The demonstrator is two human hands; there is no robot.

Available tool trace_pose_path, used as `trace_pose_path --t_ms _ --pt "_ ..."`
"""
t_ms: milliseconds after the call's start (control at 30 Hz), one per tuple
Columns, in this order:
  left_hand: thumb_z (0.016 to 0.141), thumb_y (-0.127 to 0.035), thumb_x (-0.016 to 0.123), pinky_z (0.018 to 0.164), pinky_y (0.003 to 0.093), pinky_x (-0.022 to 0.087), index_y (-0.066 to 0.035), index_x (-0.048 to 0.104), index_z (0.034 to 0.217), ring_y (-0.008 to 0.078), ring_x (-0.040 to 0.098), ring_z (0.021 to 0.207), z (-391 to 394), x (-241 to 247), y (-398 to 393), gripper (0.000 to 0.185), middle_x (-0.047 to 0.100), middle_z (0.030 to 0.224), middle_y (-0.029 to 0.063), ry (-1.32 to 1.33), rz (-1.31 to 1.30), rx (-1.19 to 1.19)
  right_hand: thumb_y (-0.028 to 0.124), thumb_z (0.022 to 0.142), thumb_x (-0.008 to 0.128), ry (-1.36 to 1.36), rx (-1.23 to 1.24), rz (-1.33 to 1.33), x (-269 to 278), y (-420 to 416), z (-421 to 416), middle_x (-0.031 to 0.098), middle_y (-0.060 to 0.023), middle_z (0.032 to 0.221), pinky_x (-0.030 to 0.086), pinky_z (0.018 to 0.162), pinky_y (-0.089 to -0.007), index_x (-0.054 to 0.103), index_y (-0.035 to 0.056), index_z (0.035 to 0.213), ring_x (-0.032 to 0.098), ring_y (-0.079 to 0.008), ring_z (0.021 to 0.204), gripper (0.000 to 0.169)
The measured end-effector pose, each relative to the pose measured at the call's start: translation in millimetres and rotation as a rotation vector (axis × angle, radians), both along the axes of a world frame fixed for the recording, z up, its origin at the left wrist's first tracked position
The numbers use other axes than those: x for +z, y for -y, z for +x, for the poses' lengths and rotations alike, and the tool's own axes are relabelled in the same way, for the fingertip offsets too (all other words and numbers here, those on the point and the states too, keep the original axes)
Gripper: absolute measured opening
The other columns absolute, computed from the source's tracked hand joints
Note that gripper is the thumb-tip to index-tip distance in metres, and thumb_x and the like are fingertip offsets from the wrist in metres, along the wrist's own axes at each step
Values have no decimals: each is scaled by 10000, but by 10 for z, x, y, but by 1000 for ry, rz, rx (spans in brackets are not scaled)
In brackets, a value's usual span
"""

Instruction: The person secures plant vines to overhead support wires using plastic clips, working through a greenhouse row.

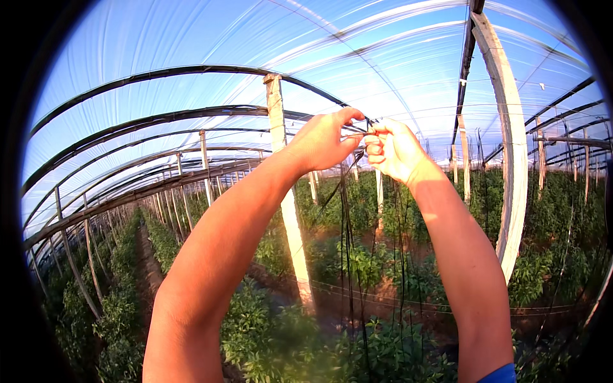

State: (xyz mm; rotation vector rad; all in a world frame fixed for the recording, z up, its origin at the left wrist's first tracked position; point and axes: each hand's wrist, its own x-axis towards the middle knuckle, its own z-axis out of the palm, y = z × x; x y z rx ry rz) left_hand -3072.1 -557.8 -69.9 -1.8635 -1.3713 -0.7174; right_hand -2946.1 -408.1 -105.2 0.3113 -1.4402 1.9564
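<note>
Both my hands are raised at the upper middle, below the clear plastic roof film. My left hand (323, 141) is at a black string (357, 133), its thumb against the strand and its index finger lifted apart from the thumb. Close beside it, my right hand (395, 148) pinches the string between thumb and curled fingers. The exact grip of the left fingertips is partly hidden. Below the hands, several black strings (346, 215) hang down towards leafy green plants (361, 263).
A pale post (289, 225) stands just left of the hands, and a thicker post (510, 143) curves up at right. Dark roof arches (158, 73) and a long pole (129, 196) cross at left. Thin wires (383, 298) run low across the plants.
</note>
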Motion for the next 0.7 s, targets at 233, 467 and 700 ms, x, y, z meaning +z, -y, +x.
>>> trace_pose_path --t_ms 233,467,700 --pt "895 -192 680 859 429 540 -88 721 1066 370 675 996 -18 -27 -163 204 703 1097 162 -124 110 87 196 887 569 6 13 -12 31 14 8 491 -1 702 324 515 -238 537 78 831 403 -101 573 135" --pt "861 -193 660 787 451 540 -110 747 1019 387 677 878 -126 107 -114 198 709 923 186 -113 71 27 155 906 713 -210 -274 244 -147 -64 -65 555 24 760 358 539 -219 643 49 962 468 -61 632 139" --pt "864 -187 648 795 441 537 -78 729 1033 376 683 889 -51 195 -166 216 715 913 186 -100 39 92 149 939 701 -302 -731 471 -210 -28 -190 586 31 798 344 533 -196 663 -2 1069 461 -42 634 202"
